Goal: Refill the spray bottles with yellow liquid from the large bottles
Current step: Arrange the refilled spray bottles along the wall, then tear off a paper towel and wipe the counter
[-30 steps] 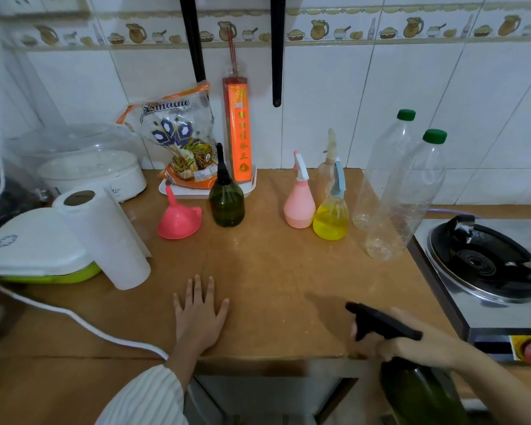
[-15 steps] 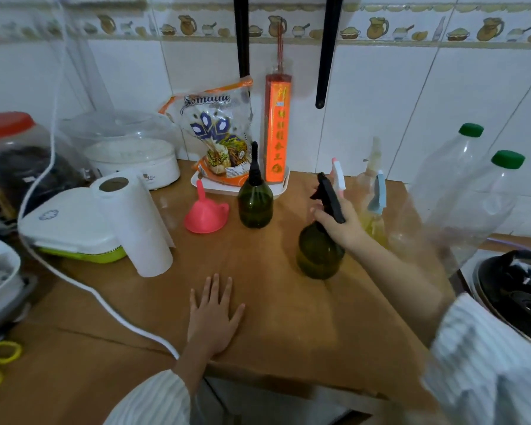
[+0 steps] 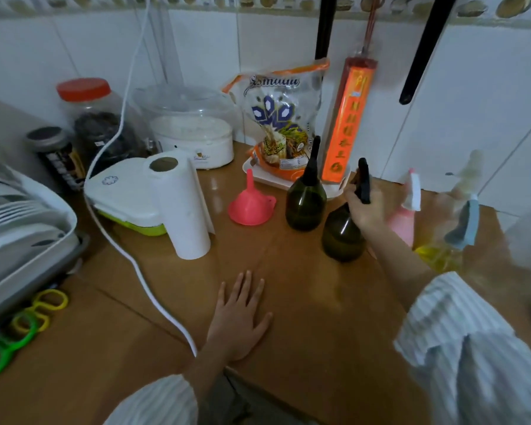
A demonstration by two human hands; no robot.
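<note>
Two hands divide the work: the right hand [image 3: 364, 210] grips the neck of a dark green spray bottle [image 3: 342, 237] standing on the brown surface [image 3: 319, 302], seemingly to steady it, while the left hand [image 3: 238, 317] lies flat, fingers spread, as a brace. Beside it stand a matching glossy round-bellied bottle [image 3: 305, 204] and a smooth pink plastic funnel [image 3: 250, 204], probably for pouring; the blurred spray bottle holding yellow liquid [image 3: 442, 256] sits right.

The right hand [image 3: 364, 210] has brought the dark green glass spray bottle with black trigger head [image 3: 344, 234] up from the worktop's [image 3: 304, 302] near edge and set it beside the other dark green bottle [image 3: 305, 202].
</note>
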